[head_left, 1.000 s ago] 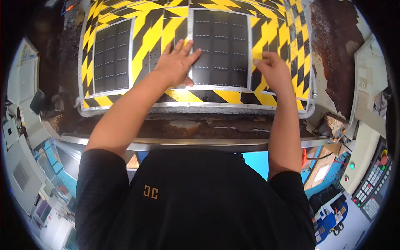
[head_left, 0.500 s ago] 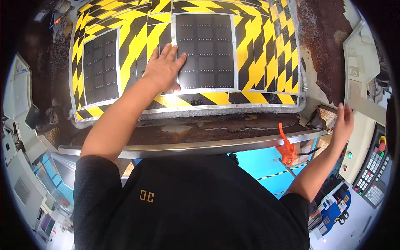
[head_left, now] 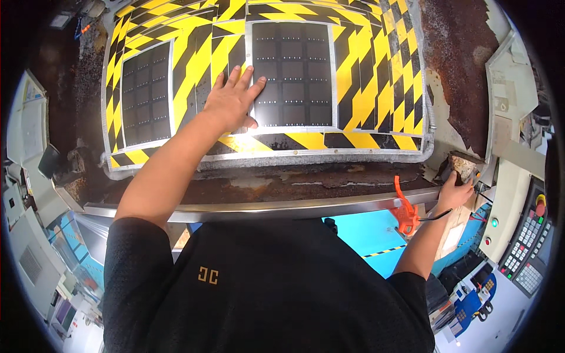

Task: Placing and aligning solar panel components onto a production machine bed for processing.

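My left hand [head_left: 232, 101] lies flat with spread fingers at the left edge of a black rectangular panel [head_left: 292, 73] marked in a grid of dark squares. Around that panel runs a bed covered in yellow-and-black striped tape [head_left: 365, 76]. A second, similar black panel [head_left: 146, 94] sits farther left. At the bed's right front corner, my right hand [head_left: 454, 193] is closed beside a worn, rusty block [head_left: 463, 165]. A small orange tip shows by its fingers; what they hold is hidden.
An orange trigger-handled air gun [head_left: 406, 215] hangs at the metal front rail [head_left: 265, 210]. On the right stands a machine control panel [head_left: 527, 235] with keys and a red knob. Rusty, flaking surface [head_left: 453, 35] borders the striped bed.
My right hand has come down and inward, from open beside the control panel to closed at the corner block. My left hand stays on the black panel.
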Action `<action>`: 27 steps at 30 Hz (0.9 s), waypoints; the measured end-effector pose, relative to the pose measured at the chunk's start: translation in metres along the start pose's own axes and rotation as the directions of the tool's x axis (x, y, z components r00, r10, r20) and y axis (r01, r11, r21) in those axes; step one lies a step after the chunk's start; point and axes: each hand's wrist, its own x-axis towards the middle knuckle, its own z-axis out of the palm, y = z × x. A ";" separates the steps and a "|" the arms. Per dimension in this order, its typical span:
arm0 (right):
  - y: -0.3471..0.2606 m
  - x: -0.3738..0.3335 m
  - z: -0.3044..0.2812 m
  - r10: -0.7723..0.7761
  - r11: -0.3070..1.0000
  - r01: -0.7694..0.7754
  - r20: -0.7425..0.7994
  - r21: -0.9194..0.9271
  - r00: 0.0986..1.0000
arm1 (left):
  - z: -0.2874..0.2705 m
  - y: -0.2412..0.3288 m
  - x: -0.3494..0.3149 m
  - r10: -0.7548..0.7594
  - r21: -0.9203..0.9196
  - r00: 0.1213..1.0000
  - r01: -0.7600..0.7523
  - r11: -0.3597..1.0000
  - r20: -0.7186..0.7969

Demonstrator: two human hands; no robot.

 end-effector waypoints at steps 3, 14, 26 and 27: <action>0.001 -0.001 0.001 0.020 0.999 -0.020 0.004 0.042 1.000 | 0.000 0.000 0.000 -0.004 -0.006 1.000 0.004 1.000 0.018; -0.001 -0.002 0.003 0.046 0.987 -0.053 0.049 0.153 0.998 | -0.013 0.006 0.002 -0.027 0.015 0.999 0.026 1.000 0.033; 0.006 0.004 -0.053 -0.070 0.948 -0.005 0.223 0.318 0.972 | -0.019 -0.016 -0.068 -0.141 -0.402 0.967 0.046 0.914 -0.210; 0.007 -0.003 -0.059 -0.120 0.952 0.078 0.127 0.295 0.985 | -0.011 -0.023 -0.085 -0.163 -0.438 0.957 0.044 0.898 -0.239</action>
